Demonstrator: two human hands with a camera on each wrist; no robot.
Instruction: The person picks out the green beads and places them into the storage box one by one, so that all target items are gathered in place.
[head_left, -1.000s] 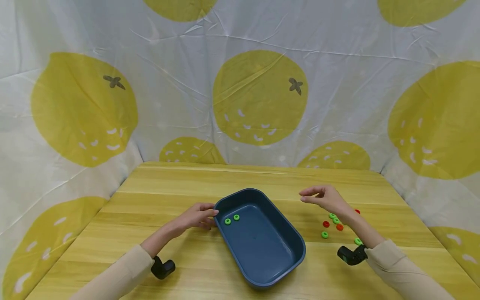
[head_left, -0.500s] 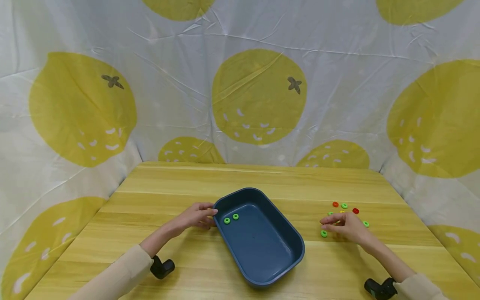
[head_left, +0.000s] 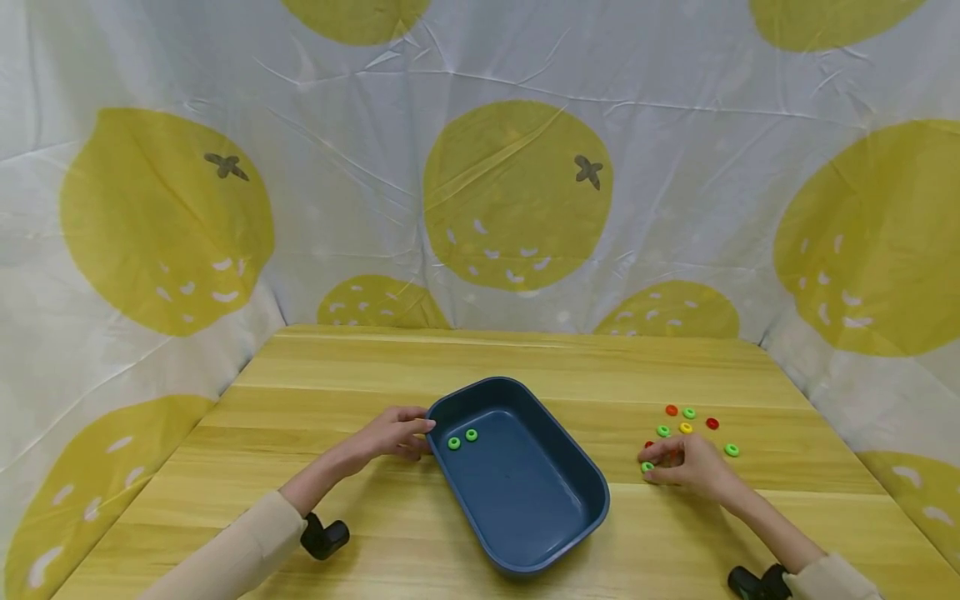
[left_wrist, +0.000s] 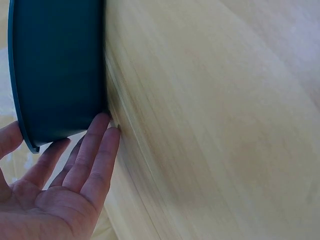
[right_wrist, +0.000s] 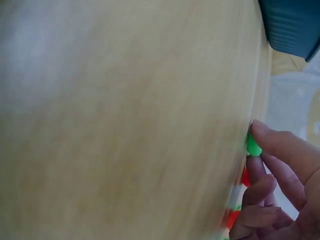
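A dark blue plastic bin (head_left: 517,500) stands on the wooden table, with two green rings (head_left: 471,435) inside near its far left corner. My left hand (head_left: 393,433) holds that corner: the thumb lies over the rim and the other fingers rest along the outer wall (left_wrist: 60,75). To the bin's right, my right hand (head_left: 693,467) pinches a small green ring (right_wrist: 254,146) between thumb and index finger, right at the tabletop. A red ring (right_wrist: 245,177) shows just behind those fingertips, partly hidden by the hand.
Beyond my right hand lie scattered small rings: a yellow ring (head_left: 686,427), a red ring (head_left: 712,423), an orange-red ring (head_left: 671,410) and several green ones, one green ring (head_left: 731,450) furthest right. A lemon-print cloth (head_left: 517,200) hangs behind the table.
My right hand has moved from beyond the bin's right side down and right to the loose rings, and its fingers have closed on the nearest green ring. The left hand and bin stay put.
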